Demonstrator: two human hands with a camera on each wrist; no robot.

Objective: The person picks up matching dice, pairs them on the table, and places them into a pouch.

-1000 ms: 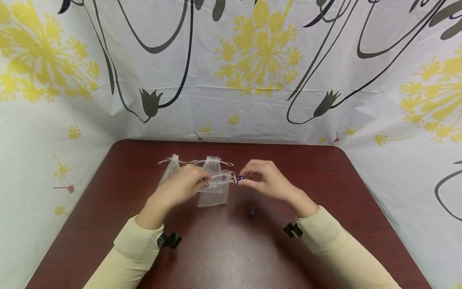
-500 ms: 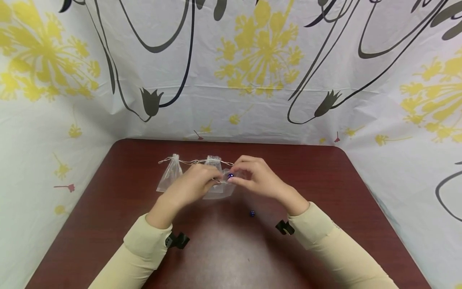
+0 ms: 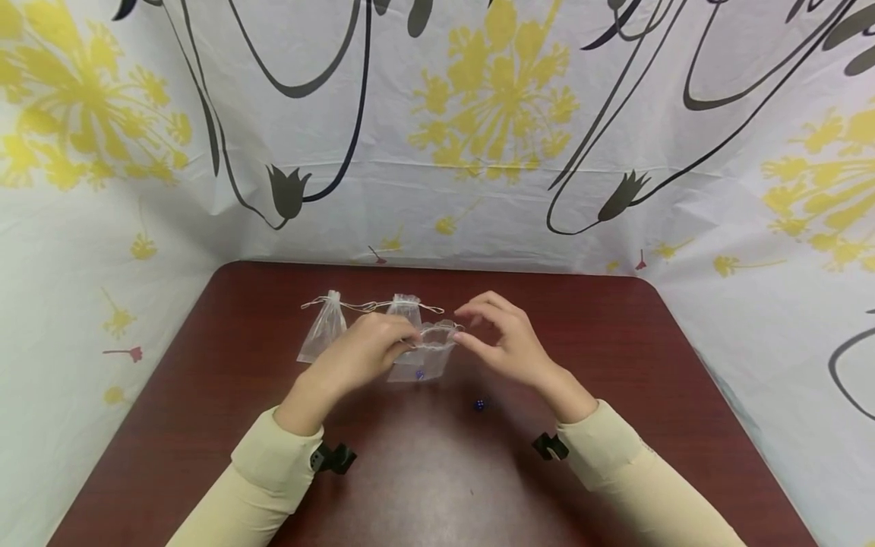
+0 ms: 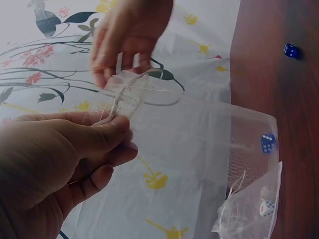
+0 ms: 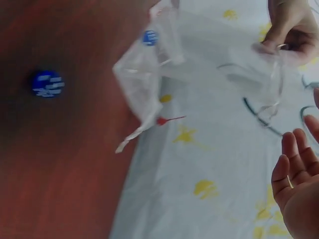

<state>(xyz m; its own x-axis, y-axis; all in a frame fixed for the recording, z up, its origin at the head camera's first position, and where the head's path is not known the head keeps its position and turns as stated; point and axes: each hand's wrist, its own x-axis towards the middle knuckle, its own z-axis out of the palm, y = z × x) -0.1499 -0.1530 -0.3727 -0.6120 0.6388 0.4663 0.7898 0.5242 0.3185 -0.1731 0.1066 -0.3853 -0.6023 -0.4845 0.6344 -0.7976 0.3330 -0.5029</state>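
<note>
My left hand (image 3: 372,338) pinches the rim of a sheer white drawstring bag (image 3: 437,357) between thumb and fingers. The bag hangs with its mouth spread, and a blue die (image 4: 267,143) lies at its bottom. Beside the mouth, my right hand (image 3: 506,338) has its fingers apart and loosely bent, holding nothing; its thumb is close to the rim, and whether it touches I cannot tell. A second blue die (image 3: 479,405) sits on the table, nearer to me than the bag.
Two more sheer bags, a left one (image 3: 321,334) and a right one (image 3: 405,305), lie behind my left hand with their cords drawn. A white die (image 4: 267,208) shows inside one. The dark red table (image 3: 581,319) ends at a patterned cloth backdrop (image 3: 383,205).
The blue die has left my right fingers and dropped to the bottom of the bag. My right hand came left to the bag's mouth, then moved back right with its fingers spread.
</note>
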